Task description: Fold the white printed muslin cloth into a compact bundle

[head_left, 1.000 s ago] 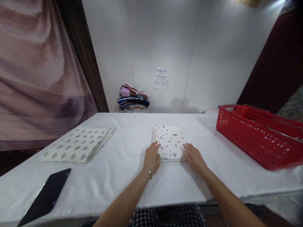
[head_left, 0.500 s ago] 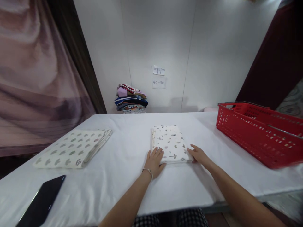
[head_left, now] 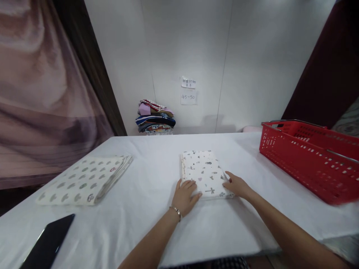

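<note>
A small folded white cloth with little printed figures [head_left: 203, 170] lies in the middle of the white table [head_left: 157, 224]. My left hand [head_left: 185, 196] rests at its near left corner, fingers stretched flat and partly on the cloth. My right hand [head_left: 237, 185] touches its near right edge, fingers extended against the side. Neither hand lifts the cloth; both lie flat at its edges.
A larger folded cloth with green heart shapes [head_left: 85, 180] lies at the left. A black phone [head_left: 49, 246] sits at the near left corner. A red plastic basket [head_left: 311, 158] stands at the right. A pile of folded fabrics [head_left: 155, 116] sits against the back wall under two paper notes [head_left: 188, 90].
Both hands have slid back toward the cloth's near corners. The view has shifted slightly, and the cloth now lies a little skewed, near end to the right.
</note>
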Demonstrator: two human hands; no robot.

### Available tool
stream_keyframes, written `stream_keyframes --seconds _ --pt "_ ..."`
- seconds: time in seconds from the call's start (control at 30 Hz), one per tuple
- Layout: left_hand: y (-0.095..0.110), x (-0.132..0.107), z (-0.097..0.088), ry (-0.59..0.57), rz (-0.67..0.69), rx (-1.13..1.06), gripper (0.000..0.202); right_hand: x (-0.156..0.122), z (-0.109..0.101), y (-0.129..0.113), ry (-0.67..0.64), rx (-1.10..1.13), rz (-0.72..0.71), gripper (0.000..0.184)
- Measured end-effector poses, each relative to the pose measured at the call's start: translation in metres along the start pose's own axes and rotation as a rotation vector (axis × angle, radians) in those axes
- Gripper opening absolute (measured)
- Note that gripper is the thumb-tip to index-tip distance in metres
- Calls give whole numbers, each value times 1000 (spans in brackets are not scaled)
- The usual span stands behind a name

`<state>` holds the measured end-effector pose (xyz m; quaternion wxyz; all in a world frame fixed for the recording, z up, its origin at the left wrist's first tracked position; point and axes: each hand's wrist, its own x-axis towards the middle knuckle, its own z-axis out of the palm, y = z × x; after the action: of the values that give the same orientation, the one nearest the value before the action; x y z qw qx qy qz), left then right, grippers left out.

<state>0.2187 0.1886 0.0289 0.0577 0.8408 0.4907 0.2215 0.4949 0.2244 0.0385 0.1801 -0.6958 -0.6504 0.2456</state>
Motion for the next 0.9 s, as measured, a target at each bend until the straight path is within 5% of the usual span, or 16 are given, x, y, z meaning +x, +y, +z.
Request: stream_keyframes --seconds 0.13,0.3,0.43,0.6,0.9 --pt "-2 29 2 -10 -67 51 47 17 2 -34 131 -142 -313 54" --pt "-6 41 24 -169 -182 102 65 65 24 -85 110 -225 -527 51" --pt "-7 35 31 -152 -188 97 65 109 40 -106 58 -330 -520 50" --pt "-8 31 32 -132 -177 76 64 151 57 -94 32 -464 -391 59" --pt "-6 30 31 -125 -189 15 64 165 66 -81 38 -474 -363 59"
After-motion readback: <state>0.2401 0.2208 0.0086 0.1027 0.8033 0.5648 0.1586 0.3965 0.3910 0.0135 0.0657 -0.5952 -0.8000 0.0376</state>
